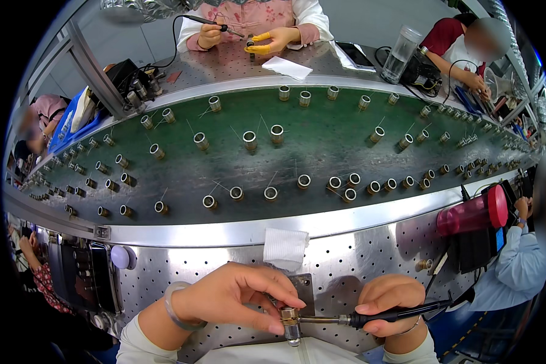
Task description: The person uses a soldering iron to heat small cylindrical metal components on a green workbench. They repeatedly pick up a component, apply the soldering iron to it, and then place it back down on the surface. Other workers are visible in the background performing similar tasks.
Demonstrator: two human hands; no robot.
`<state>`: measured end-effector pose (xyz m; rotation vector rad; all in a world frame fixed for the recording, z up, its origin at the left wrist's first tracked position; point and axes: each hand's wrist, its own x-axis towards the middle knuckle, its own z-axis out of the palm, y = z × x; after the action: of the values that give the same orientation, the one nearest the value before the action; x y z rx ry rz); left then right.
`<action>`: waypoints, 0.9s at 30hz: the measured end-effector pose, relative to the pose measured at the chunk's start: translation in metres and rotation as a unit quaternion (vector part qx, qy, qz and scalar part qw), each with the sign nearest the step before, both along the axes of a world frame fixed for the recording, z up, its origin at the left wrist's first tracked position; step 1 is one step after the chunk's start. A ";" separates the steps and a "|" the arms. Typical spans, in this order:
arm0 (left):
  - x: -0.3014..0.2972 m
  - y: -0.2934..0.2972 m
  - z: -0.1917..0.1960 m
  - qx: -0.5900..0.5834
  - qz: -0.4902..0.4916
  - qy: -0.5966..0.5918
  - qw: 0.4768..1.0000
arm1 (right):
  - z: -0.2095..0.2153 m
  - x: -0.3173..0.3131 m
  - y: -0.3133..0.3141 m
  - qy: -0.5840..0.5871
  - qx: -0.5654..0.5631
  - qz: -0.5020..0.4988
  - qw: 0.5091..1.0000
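Note:
My left hand [239,298] pinches a small metal cylinder [292,332] between thumb and fingers, close to the near edge of the bench. A soldering iron [382,316] with a black handle lies in my right hand [391,302], whose fingers are closed around the grip. Its metal shaft points left and its end meets the side of the cylinder, near my left fingertips. Whether the tip goes into the cylinder I cannot tell. Behind the cylinder, a dark metal plate [303,293] rests on the bench, partly hidden by my left hand.
A green conveyor belt [340,142] carries many similar cylinders, several with thin wires sticking out. A folded white cloth [286,247] lies on the perforated metal bench [224,252]. At the right stands a pink bottle [470,212]. Across the belt, a co-worker's hands [273,41] hold another iron and cylinder.

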<state>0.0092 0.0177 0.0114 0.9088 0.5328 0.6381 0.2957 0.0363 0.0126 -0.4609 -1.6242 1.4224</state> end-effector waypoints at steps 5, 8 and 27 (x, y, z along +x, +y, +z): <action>0.000 -0.001 -0.004 0.014 0.002 0.010 1.000 | 0.003 0.000 0.001 -0.006 0.005 -0.004 1.000; 0.001 -0.002 -0.008 0.016 0.002 -0.007 1.000 | -0.008 0.011 -0.002 0.018 -0.016 -0.047 0.999; 0.000 -0.010 -0.019 -0.018 0.030 -0.027 0.999 | -0.008 0.003 -0.006 0.028 -0.052 -0.016 0.998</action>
<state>0.0089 0.0080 -0.0073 0.8416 0.5232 0.7031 0.2990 0.0308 0.0050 -0.5009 -1.4960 1.4880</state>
